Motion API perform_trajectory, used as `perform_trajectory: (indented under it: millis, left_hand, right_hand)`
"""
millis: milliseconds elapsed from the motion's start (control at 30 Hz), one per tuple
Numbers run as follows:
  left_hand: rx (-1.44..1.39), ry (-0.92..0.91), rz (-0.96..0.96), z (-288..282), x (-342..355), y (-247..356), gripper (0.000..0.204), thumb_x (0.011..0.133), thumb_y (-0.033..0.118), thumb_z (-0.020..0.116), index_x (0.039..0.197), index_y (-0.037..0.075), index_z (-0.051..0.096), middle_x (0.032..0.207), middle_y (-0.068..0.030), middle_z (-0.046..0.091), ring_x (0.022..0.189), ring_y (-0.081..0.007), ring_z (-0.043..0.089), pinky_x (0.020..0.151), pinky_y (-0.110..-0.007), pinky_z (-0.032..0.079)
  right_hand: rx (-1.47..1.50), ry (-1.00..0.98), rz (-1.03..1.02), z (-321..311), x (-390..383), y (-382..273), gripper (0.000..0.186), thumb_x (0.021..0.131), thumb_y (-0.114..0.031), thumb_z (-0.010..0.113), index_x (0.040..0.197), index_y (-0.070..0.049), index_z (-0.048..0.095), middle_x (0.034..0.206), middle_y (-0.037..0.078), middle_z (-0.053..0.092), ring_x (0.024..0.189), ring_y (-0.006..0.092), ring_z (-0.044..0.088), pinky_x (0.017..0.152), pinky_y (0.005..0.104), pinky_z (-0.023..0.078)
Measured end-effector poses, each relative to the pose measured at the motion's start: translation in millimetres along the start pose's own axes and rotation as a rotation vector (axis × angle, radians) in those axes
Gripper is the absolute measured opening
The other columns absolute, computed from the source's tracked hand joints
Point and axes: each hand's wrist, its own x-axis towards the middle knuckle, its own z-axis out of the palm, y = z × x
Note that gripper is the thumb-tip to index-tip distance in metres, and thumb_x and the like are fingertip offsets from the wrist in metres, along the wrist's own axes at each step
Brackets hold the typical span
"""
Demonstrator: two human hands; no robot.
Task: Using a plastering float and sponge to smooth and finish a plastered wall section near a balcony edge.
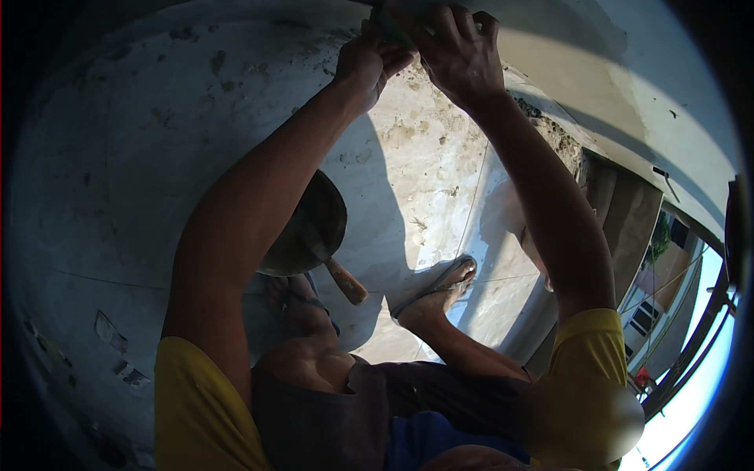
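Both my arms stretch up to the top of the head view. My right hand (pixel 463 59) has its fingers curled round a dark greenish thing (pixel 402 23), whose kind I cannot make out in the shade at the picture's edge. My left hand (pixel 367 64) is close beside it, fingers bent toward the same thing; its far side is hidden. Below my left forearm a dark round bowl or bucket (pixel 334 206) stands on the floor, partly covered by the arm. A tool with a wooden handle (pixel 345 281) rests in it, the handle sticking out over the rim.
Pale, dirt-spotted floor (pixel 424 157) lies around my sandalled feet (pixel 444 290), partly sunlit. A plastered wall (pixel 581 63) with a damp-looking patch rises at the upper right. Loose rubble (pixel 550 125) lines its foot. Paper-like scraps (pixel 110 334) lie at the left.
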Motion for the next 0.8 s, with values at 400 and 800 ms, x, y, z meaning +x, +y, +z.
perform_trajectory:
  millis: [400,800]
  left_hand:
    - [0.023,0.005,-0.017,-1,-3,2,0.059,0.107,0.041,0.019,0.127,-0.009,0.044,0.123,-0.0251,0.057,0.114,-0.0320,0.061,0.103,-0.041,0.052]
    - [0.009,0.006,-0.010,-1,-3,4,0.058,0.107,0.040,0.022,0.127,-0.011,0.041,0.122,-0.0280,0.057,0.113,-0.0346,0.062,0.105,-0.041,0.051]
  right_hand:
    - [-0.109,-0.122,0.088,-20,-61,25,0.076,0.075,-0.017,0.073,0.144,-0.033,0.047,0.111,0.001,0.053,0.104,0.0199,0.053,0.082,0.0446,0.039]
    - [-0.104,-0.250,0.313,-60,-130,57,0.088,0.068,-0.019,0.075,0.149,-0.027,0.041,0.116,0.011,0.051,0.105,0.0287,0.050,0.089,0.0490,0.039]
